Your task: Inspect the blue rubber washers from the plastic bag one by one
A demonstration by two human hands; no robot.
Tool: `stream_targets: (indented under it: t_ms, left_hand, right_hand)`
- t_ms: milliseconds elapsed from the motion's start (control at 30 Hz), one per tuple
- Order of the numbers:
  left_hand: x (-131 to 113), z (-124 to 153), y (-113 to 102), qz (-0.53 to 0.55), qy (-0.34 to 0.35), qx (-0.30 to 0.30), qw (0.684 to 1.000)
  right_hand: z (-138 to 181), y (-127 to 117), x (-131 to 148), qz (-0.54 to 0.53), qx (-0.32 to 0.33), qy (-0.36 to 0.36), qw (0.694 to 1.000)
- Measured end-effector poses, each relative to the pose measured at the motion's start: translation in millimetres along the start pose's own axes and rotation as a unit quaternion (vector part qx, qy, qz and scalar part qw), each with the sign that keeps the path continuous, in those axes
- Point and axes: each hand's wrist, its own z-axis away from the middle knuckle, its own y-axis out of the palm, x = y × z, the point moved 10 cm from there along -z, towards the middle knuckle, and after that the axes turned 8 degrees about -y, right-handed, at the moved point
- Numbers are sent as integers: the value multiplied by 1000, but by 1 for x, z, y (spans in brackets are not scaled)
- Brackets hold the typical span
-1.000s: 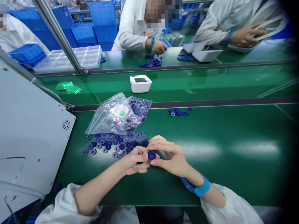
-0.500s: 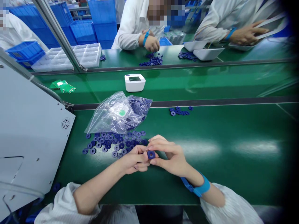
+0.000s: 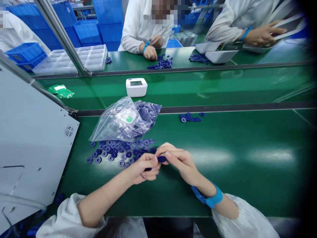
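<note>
A round dark blue washer-like disc (image 3: 161, 159) is pinched between my two hands and tilted nearly edge-on. My left hand (image 3: 145, 169) grips its left side with thumb and forefinger, the other fingers curled. Under those fingers a bit of another dark blue piece (image 3: 148, 169) shows, mostly hidden. My right hand (image 3: 182, 162), a blue band on its wrist, holds the disc's right side with thumb and fingertips. Loose blue discs (image 3: 108, 152) with centre holes lie left of my hands. Behind them rests a clear plastic bag (image 3: 111, 120) with more discs inside.
A small group of discs (image 3: 189, 118) lies farther back on the green bench (image 3: 247, 185). Beyond the dark rail, a white device with a screen (image 3: 136, 90) and green cards (image 3: 63, 92) sit on a green strip. A grey machine (image 3: 32, 142) stands left. Co-workers sit opposite.
The disc has turned from facing me to nearly edge-on, my right thumb moving up. The white device and green cards have shifted left. The co-worker's hands opposite have moved.
</note>
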Motion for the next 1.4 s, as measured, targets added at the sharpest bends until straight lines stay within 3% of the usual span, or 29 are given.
stream_targets:
  t_ms: [567,767,867,1067,1233,1400]
  left_hand:
    - [1,-1,-3,8,0,-12,1000]
    - [7,-2,-10,27,-44,-50,997]
    - [15,-2,-13,35,-79,-67,994]
    - [15,-5,-14,50,-87,-51,994]
    - [13,-7,-17,64,-88,-51,993]
    - [19,-6,-21,102,-103,-72,987]
  right_hand:
    - [-1,-7,-5,48,-39,25,998]
    - [8,-38,-27,80,-180,118,973]
    - [10,-43,-38,83,-202,139,966]
    - [8,-26,-43,74,-142,104,982]
    - [3,-19,-19,142,-87,26,986]
    - [-4,8,4,215,51,-33,975]
